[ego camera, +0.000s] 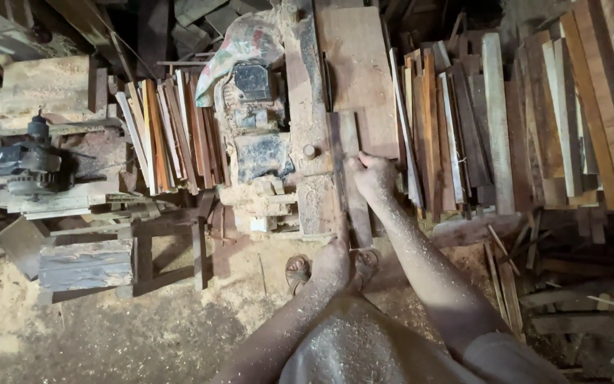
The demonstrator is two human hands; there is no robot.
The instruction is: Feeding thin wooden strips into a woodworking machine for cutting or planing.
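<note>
Two hands on plank point(346, 178) | right hand point(374, 174) presses top | left hand point(332, 259) grips near end | patterned sack point(246, 43) beyond

Woodworking shop: sawdust-covered floor point(108, 341), stacked timber strips point(506, 121), and a bench-mounted motor point(26, 167) beside the saw table point(307, 92).

Plank point(346, 171) on saw table point(307, 107); wood stacks point(172, 135) left, right.

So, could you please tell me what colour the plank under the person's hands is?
The plank is dark greyish brown, dusted with pale sawdust; the head view shows it best.
</note>
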